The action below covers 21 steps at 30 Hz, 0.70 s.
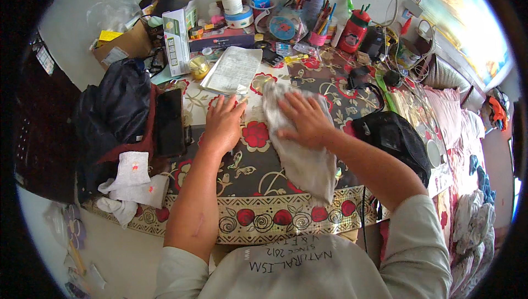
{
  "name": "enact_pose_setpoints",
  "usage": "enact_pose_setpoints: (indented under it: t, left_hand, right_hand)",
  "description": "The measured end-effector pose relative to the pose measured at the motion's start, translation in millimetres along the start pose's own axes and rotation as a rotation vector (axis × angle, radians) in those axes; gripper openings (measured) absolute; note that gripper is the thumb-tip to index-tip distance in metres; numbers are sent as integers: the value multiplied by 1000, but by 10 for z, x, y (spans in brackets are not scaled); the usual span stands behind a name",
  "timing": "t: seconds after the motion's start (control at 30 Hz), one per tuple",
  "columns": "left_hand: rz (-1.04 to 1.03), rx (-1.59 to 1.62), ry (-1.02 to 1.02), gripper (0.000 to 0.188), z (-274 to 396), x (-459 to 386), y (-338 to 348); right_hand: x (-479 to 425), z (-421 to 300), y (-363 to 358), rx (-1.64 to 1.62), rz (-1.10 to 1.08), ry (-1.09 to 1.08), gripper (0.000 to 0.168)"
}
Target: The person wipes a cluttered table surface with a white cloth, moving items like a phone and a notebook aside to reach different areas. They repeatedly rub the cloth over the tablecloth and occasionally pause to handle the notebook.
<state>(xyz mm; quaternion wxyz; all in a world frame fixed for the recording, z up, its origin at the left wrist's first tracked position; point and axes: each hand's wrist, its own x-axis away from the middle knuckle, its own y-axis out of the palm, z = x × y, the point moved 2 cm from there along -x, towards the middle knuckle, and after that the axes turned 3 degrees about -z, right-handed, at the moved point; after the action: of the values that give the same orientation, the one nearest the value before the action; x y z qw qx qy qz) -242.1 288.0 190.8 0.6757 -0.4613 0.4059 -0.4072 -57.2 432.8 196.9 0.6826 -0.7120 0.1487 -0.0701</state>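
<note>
On the floral tablecloth (237, 175), a light grey cloth (307, 167) lies lengthwise in front of me. My right hand (303, 119) rests flat on its upper part, fingers spread, without gripping it. To the left of the cloth, my left hand (225, 124) lies palm down on the table with its fingers slightly apart, just below an open notebook (233, 68) with handwriting. No held thing shows in it. A dark tablet or large phone (169, 121) is left of that hand. Pale grey socks (136, 179) with small red marks lie at the table's left edge.
Jars, a long box (222, 39), pen holders and a red bottle (354, 31) line the wall. A dark bag or garment (119, 97) sits at left. Right of my forearm are a black mesh item (392, 138) and a cup (433, 154); cables trail at the right.
</note>
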Motion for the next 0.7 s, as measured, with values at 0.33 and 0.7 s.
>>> enact_pose_setpoints:
  t: [0.33,0.7]
  left_hand:
    - [43,-15,27,40,-27,-40,-17]
    - [48,33,33,39,-36,29,-15]
  right_hand:
    - [-775,-2,105,-10,-25,262,89]
    - [339,-621,-71,-31,-130,-290,87]
